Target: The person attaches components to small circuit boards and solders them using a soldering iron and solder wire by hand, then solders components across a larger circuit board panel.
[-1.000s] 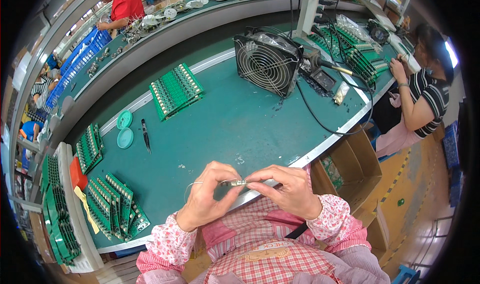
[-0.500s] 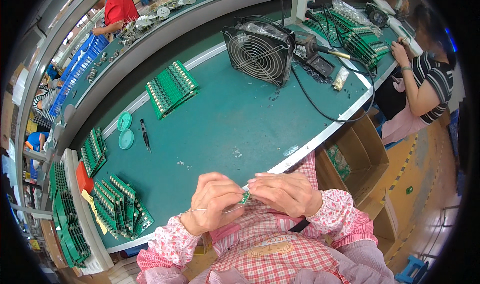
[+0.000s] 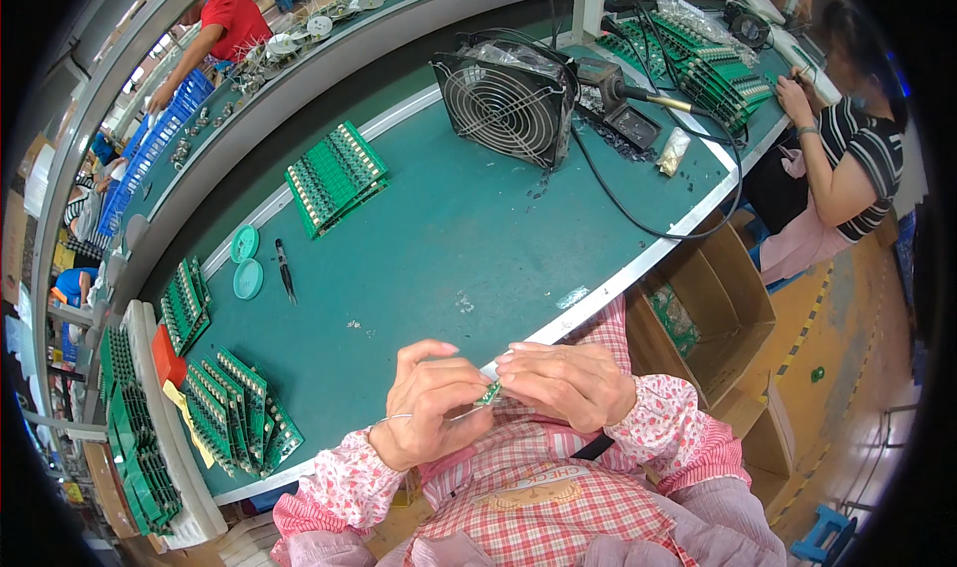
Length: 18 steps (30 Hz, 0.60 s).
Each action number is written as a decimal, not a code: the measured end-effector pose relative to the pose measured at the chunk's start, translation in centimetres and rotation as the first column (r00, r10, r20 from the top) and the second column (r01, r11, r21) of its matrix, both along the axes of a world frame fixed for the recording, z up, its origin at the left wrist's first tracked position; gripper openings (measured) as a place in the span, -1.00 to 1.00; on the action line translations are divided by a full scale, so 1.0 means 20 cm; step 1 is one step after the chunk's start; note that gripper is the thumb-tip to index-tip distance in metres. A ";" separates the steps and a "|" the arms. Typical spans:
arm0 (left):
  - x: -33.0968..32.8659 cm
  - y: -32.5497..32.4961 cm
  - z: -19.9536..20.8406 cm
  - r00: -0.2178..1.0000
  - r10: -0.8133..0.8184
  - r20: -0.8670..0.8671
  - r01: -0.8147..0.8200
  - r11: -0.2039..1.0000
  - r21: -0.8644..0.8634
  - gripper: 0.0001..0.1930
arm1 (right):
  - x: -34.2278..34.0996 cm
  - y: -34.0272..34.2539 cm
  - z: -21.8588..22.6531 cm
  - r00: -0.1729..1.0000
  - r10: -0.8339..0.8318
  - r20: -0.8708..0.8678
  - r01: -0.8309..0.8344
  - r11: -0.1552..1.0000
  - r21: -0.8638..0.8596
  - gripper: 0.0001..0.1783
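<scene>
Over the bench's front edge my two hands meet, both with curled fingers. My left hand [image 3: 434,402] pinches a small green circuit board [image 3: 487,395], of which only a little shows between the fingers. A thin pale wire [image 3: 397,416] runs out beside my left wrist; its ends are hidden. My right hand [image 3: 566,381] is closed at the board's right end, its fingertips close to those of my left. Whether it grips anything besides the board is hidden by its fingers.
The green bench top [image 3: 399,258] carries board panels [image 3: 337,176], more upright panels [image 3: 239,412], tweezers [image 3: 285,271], a round green tin [image 3: 248,279], a fan [image 3: 501,108] and a soldering iron [image 3: 663,101]. A cardboard box [image 3: 713,303] stands right, near a seated co-worker [image 3: 842,173].
My hands stay nearly in place, with the small board tilted slightly differently. The view has shifted a little. At far left, a person in red has stretched an arm toward a blue crate.
</scene>
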<state>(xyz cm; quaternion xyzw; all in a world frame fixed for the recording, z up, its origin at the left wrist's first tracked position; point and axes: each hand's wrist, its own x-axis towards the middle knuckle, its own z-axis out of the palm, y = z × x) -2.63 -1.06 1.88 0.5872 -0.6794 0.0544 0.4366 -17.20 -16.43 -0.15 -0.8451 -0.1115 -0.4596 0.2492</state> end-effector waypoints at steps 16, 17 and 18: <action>-0.01 -0.03 -0.06 0.834 0.025 -0.551 0.029 0.996 0.088 -0.72 | 0.02 0.06 0.04 0.969 -0.030 -0.245 0.137 0.891 0.432 -0.84; 0.00 -0.03 -0.06 0.848 0.022 -0.530 0.027 0.996 0.085 -0.72 | 0.02 0.06 0.04 0.969 -0.030 -0.245 0.136 0.892 0.432 -0.84; 0.00 -0.04 -0.06 0.848 0.022 -0.529 0.027 0.996 0.084 -0.72 | 0.02 0.06 0.04 0.971 -0.047 -0.233 0.141 0.901 0.409 -0.84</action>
